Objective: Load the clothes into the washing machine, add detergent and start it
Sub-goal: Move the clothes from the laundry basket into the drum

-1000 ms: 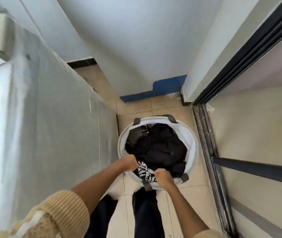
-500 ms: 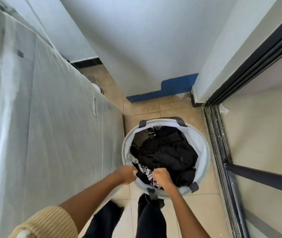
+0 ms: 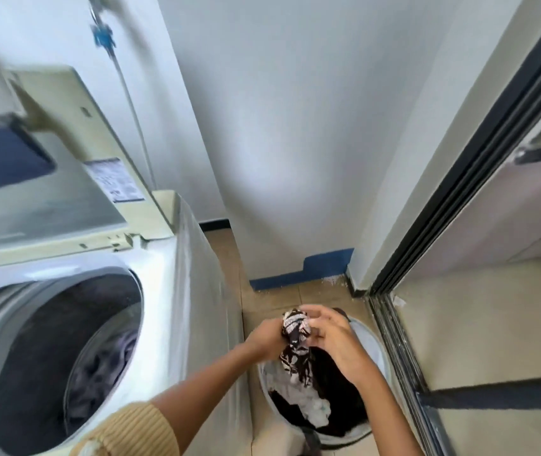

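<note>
Change: patterned garment [image 3: 295,340] now lifted above laundry basket [image 3: 376,353]; I see washer [image 3: 177,291] drum open.
Hands: L hand [image 3: 264,337] & R hand [image 3: 335,343] both clutching garment.
Room: basket wedged btwn washer, door track [image 3: 397,350].

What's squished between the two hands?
A black-and-white patterned cloth, bunched up between the left hand and right hand. Its lower end hangs into the basket. The head view shows this.

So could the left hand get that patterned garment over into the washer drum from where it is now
Probably yes. The left hand grips the patterned garment above the laundry basket, beside the washing machine. Its lid is up and the drum mouth looks unobstructed, though the right hand holds the garment too.
</note>
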Tool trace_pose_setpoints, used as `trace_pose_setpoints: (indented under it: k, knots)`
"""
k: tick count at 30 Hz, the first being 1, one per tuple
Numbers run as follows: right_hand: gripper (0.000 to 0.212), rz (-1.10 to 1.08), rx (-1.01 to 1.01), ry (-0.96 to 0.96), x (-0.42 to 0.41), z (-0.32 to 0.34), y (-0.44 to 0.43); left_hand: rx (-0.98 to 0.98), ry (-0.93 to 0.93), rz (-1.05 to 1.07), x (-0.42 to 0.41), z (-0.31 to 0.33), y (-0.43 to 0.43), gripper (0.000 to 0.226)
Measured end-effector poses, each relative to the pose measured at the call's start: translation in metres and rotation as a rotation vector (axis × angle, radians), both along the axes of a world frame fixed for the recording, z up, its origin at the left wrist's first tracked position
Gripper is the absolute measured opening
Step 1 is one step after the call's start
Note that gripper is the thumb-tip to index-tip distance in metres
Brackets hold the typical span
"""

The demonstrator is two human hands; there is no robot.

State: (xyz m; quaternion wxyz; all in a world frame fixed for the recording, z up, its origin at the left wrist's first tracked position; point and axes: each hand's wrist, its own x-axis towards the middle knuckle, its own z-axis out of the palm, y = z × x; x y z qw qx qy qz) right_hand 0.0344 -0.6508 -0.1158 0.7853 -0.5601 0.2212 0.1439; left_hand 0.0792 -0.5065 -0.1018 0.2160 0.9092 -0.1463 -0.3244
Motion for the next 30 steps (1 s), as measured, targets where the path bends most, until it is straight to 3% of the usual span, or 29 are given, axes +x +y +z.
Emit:
trace_pose_setpoints:
  k: [4, 8, 11, 13, 15, 16, 18, 19, 21, 24, 26, 30]
  knots:
    - [0.027, -0.123, -0.208, -0.054, -0.022, 0.027, -0.007, -0.196, -0.043, 0.108, -0.002, 0.056, 0.038, 0.029]
    - [0.023, 0.067, -0.488, 0.074, -0.044, 0.016, 0.006, -0.573, 0.095, 0.238, -0.026, 0.106, 0.088, 0.021]
    - [0.048, 0.302, -0.612, 0.125, -0.046, 0.003, 0.039, -0.819, 0.223, 0.32, -0.039, 0.131, 0.125, 0.028]
    - [0.074, 0.406, -0.634, 0.041, -0.04, -0.022, 0.061, -0.966, 0.283, 0.453, -0.043, 0.147, 0.145, 0.026]
    - [0.084, 0.449, -0.642, -0.014, -0.034, -0.044, 0.082, -1.178, 0.368, 0.626, -0.043, 0.167, 0.163, 0.022]
    - [0.077, 0.454, -0.643, -0.028, -0.033, -0.04, 0.096, -1.295, 0.409, 0.69, -0.042, 0.178, 0.172, 0.023]
    - [0.042, 0.418, -0.627, -0.049, -0.035, -0.008, 0.122, -1.444, 0.421, 0.722, -0.04, 0.197, 0.192, 0.029]
    - [0.026, 0.388, -0.609, -0.047, -0.033, 0.003, 0.13, -1.467, 0.392, 0.734, -0.039, 0.201, 0.202, 0.031]
    - [0.018, 0.311, -0.631, -0.037, -0.023, 0.018, 0.136, -1.44, 0.301, 0.825, -0.038, 0.202, 0.221, 0.031]
    - [0.021, 0.214, -0.645, -0.074, -0.009, 0.049, 0.133, -1.142, -0.008, 1.045, -0.035, 0.19, 0.252, 0.02]
    - [0.024, 0.169, -0.629, -0.106, -0.003, 0.076, 0.134, -0.947, -0.15, 1.075, -0.035, 0.181, 0.269, 0.017]
    - [0.019, 0.141, -0.563, -0.253, 0.008, 0.149, 0.154, -0.808, -0.121, 1.009, -0.042, 0.164, 0.277, 0.021]
